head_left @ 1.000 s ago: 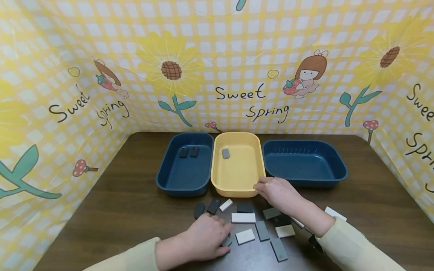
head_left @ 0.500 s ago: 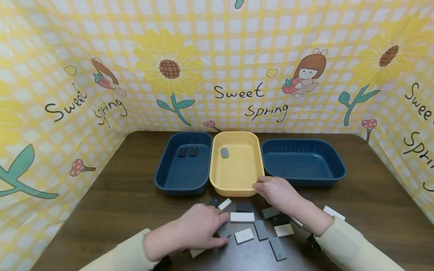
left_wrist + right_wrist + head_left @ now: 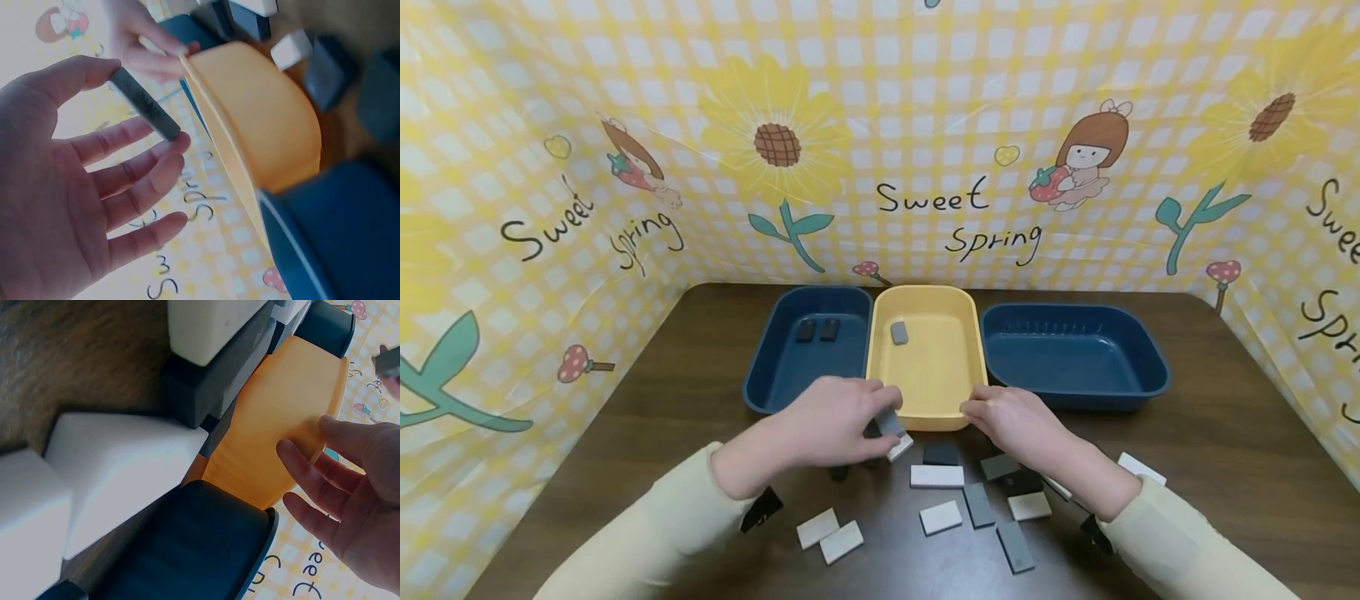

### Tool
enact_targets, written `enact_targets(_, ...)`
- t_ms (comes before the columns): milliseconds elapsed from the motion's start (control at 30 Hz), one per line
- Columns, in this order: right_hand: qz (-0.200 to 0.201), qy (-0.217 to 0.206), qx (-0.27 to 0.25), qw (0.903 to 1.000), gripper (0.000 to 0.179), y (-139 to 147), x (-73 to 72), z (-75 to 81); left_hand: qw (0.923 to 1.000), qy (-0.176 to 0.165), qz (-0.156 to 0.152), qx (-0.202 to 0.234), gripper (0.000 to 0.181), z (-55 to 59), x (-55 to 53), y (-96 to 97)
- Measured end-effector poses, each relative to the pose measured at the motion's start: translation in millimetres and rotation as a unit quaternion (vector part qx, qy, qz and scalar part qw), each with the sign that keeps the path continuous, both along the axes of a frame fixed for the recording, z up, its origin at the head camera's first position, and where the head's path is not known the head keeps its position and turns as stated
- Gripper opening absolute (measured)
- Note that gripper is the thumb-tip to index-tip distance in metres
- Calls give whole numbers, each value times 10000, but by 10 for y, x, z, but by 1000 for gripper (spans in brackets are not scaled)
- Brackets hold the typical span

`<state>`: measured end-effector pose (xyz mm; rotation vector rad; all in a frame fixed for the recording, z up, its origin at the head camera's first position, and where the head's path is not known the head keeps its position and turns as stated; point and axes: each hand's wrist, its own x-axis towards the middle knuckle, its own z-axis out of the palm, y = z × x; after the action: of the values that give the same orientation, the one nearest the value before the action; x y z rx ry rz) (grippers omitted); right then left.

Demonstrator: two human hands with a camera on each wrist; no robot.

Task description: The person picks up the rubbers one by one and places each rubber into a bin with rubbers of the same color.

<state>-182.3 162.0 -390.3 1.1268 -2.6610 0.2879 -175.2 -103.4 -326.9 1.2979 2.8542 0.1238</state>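
Note:
My left hand (image 3: 831,425) is raised at the front of the yellow tray (image 3: 932,421), pinching a grey rectangular block (image 3: 145,104) between thumb and fingertips. In the left wrist view the block's narrow side shows, with dark marks on it. My right hand (image 3: 1015,421) pinches the front right corner of the yellow tray's rim, the thumb at the edge in the right wrist view. One grey block (image 3: 898,332) lies inside that tray. Two black blocks (image 3: 817,330) sit in the left blue tray (image 3: 756,392).
Right of the yellow tray stands another blue tray (image 3: 1075,396). Several loose white, grey and black blocks lie before the trays, among them a long white block (image 3: 937,477). Two whitish blocks (image 3: 830,534) lie near my left forearm. A patterned cloth (image 3: 925,150) rises behind the table.
My left hand has picked up the grey block from the table and moved it up and forward to the yellow tray's front edge. My right hand has stayed at the rim.

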Motion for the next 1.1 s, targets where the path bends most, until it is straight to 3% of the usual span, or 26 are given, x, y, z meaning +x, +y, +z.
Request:
enact_targets(333,-93,-57,51,9999,5,6,-14,1,9983,57,565,-161,51,147,-467,98)
enact_targets(600,-164,-258,77,9995,4,-2,-20,-9,9974,76,630,-337,47,108,-881,274)
enact_targets(867,-162,-246,110,9995,5,-7,-23,-7,9938,-18,719,-845,47,30,-1306,523)
enact_targets(1100,-174,-257,51,9995,4,3,-22,-20,9893,-628,941,-926,42,-52,-1624,732)
